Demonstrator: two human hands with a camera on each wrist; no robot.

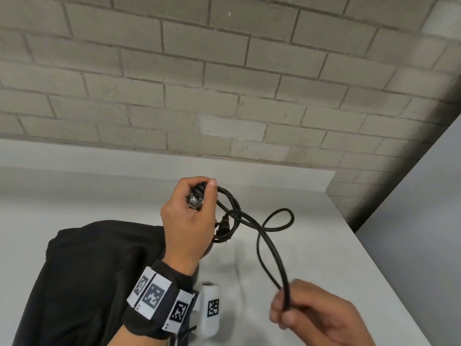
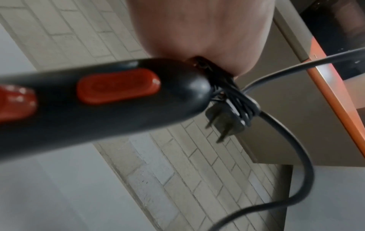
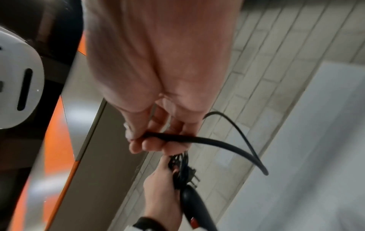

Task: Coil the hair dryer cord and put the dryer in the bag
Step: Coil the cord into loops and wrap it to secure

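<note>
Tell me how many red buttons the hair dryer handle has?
2 show in the left wrist view. One red button sits near the cord end of the handle; the other is at the picture's left edge. More may be hidden.

Open tabletop (image 1: pixel 311 245) between the left hand (image 1: pixel 187 221) and the right hand (image 1: pixel 316 313), crossed only by the slack cord (image 1: pixel 270 258) loops strung between them. Black bag (image 1: pixel 99 270) heaped just left of the left wrist. Brick wall (image 1: pixel 224 83) closing off beyond both hands.
</note>
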